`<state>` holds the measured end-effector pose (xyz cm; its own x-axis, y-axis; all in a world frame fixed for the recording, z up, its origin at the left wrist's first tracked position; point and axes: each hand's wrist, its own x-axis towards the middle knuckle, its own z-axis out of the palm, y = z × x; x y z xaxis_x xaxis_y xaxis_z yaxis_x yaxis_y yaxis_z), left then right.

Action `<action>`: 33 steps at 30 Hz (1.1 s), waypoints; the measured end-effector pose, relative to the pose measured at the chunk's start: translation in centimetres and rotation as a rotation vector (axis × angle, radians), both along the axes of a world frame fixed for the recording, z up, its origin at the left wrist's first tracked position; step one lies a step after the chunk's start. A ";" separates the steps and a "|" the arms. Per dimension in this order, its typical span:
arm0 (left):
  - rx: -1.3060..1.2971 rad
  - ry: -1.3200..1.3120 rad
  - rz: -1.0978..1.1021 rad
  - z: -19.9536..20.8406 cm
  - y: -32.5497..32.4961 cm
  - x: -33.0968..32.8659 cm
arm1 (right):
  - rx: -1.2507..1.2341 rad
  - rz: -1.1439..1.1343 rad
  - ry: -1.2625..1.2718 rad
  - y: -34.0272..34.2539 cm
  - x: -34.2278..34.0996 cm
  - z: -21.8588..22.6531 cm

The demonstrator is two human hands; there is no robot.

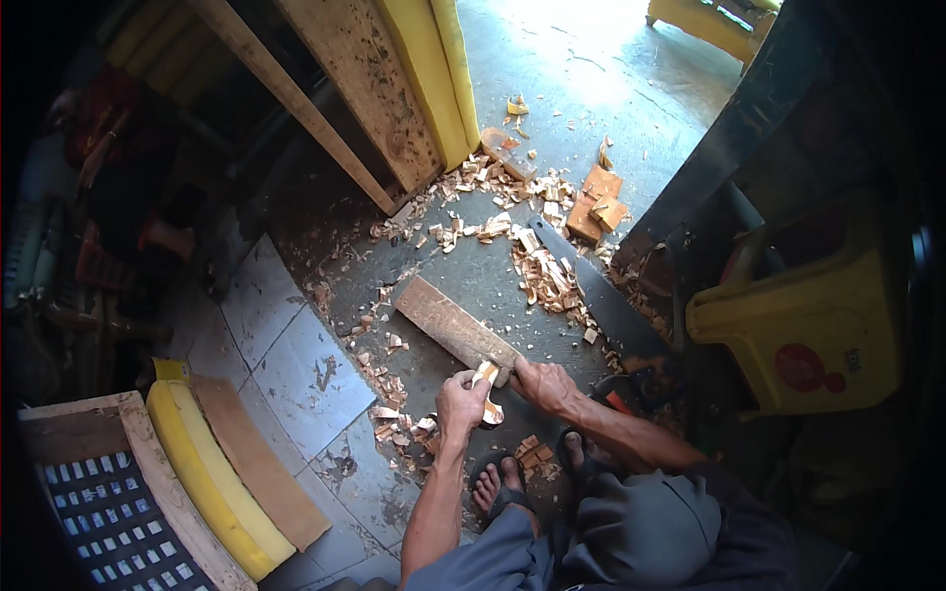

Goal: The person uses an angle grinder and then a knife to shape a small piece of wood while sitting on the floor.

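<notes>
My left hand [459,402] is closed around a small cut wooden piece [487,374], pale with orange-brown patches. A flat brown wooden board [448,320] slants across the floor, its near end close to both hands. My right hand [548,384] is closed at that near end, touching or almost touching it. Whatever sits inside its fingers is hidden; a small greyish part shows between the two hands. Both hands are low, in front of my sandalled feet [500,483].
Wood chips [542,271] litter the floor. A dark saw blade [591,291] lies on the right, near wooden blocks [595,202]. A yellow plastic stool [798,335] stands at right. Left are yellow padding [217,473] and a framed black lattice [123,522]. A yellow-edged wooden frame [365,89] stands ahead.
</notes>
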<state>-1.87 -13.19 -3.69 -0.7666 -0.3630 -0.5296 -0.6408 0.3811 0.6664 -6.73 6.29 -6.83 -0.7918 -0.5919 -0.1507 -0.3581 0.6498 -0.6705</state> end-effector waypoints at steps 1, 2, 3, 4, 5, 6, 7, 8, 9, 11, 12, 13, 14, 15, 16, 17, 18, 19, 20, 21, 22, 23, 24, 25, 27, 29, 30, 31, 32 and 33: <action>-0.007 0.018 0.015 -0.3 -0.3 0.3 | 0.006 -0.014 0.009 -0.2 -0.1 0.4; -0.015 0.036 0.031 -0.7 -0.6 0.5 | 0.011 -0.027 0.018 -0.5 -0.3 0.7; -0.014 -0.025 0.021 1.1 0.1 -0.3 | -0.058 -0.027 0.047 -0.1 -0.1 0.6; -0.037 0.055 0.012 0.7 0.4 -0.7 | -0.004 -0.032 0.008 0.1 0.1 0.2; -0.007 0.022 0.011 0.3 0.5 -0.4 | 0.050 -0.038 -0.031 0.3 0.3 -0.4; 0.009 0.001 0.019 0.4 0.1 -0.2 | 0.089 -0.034 -0.058 -0.1 -0.1 -0.4; -0.007 -0.003 0.016 0.5 0.1 -0.2 | 0.085 -0.010 -0.043 0.1 -0.9 -0.4; -0.024 -0.006 0.013 0.4 0.2 -0.2 | 0.017 -0.017 -0.004 0.3 -0.9 -0.2; -0.037 -0.021 0.007 0.4 0.2 0.2 | -0.048 -0.025 0.023 0.5 -0.2 0.2; 0.107 -0.044 0.103 -1.3 -0.4 0.7 | -0.052 -0.027 0.024 0.3 0.9 0.3; 0.181 -0.043 0.154 -1.7 -0.6 0.4 | 0.008 -0.015 0.010 0.0 0.7 0.3; 0.259 -0.053 0.206 -1.9 -0.8 0.3 | 0.069 -0.003 -0.004 -0.2 0.6 0.3; 0.252 -0.047 0.215 -2.2 -0.7 0.4 | 0.032 -0.025 0.004 0.0 0.5 0.4; 0.243 -0.051 0.218 -2.2 -0.5 0.5 | -0.005 -0.054 0.002 0.1 0.9 0.4; 0.234 -0.056 0.221 -2.2 -0.4 0.6 | -0.043 -0.083 -0.001 0.1 1.1 0.4; 0.366 -0.002 0.267 -2.2 -0.4 0.4 | -0.051 -0.065 -0.008 -0.1 1.4 0.4; 0.436 0.009 0.287 -2.2 -0.4 0.3 | -0.058 -0.043 -0.006 -0.1 1.3 0.3; 0.505 0.020 0.307 -2.1 -0.6 0.4 | -0.066 -0.020 -0.004 -0.1 1.2 0.3; 0.575 0.031 0.327 -2.0 -0.7 0.4 | -0.042 -0.037 -0.008 0.0 1.0 0.2; 0.584 0.045 0.341 -1.6 -0.4 0.3 | -0.017 -0.056 -0.013 0.2 0.9 0.0; 0.606 0.040 0.352 -0.7 -0.1 -0.2 | 0.006 -0.079 -0.021 0.0 0.6 0.3; 0.628 0.036 0.364 0.3 0.2 -0.6 | -0.035 -0.075 -0.036 0.2 0.8 0.8; 0.654 0.030 0.379 1.1 0.4 -0.6 | -0.024 -0.063 -0.034 0.2 0.9 0.6; 0.689 0.042 0.399 1.3 0.4 -0.6 | -0.013 -0.050 -0.031 0.2 1.2 0.3; 0.716 0.037 0.406 1.2 -0.1 -0.3 | 0.075 -0.066 -0.063 -0.5 0.8 -0.3; 0.685 0.013 0.392 1.7 -0.2 -0.1 | 0.009 -0.071 -0.027 0.1 1.0 0.1; 0.693 0.012 0.407 2.0 0.0 -0.1 | -0.019 -0.077 -0.018 0.3 1.2 0.6; 0.702 0.012 0.422 2.2 0.0 -0.2 | -0.110 -0.053 0.019 0.5 1.0 0.1; 0.710 0.011 0.437 2.2 0.1 -0.2 | -0.061 -0.067 -0.001 0.3 1.2 -0.5; 0.721 -0.040 0.452 2.4 -0.3 0.0 | -0.015 -0.076 -0.010 -0.1 1.1 -0.6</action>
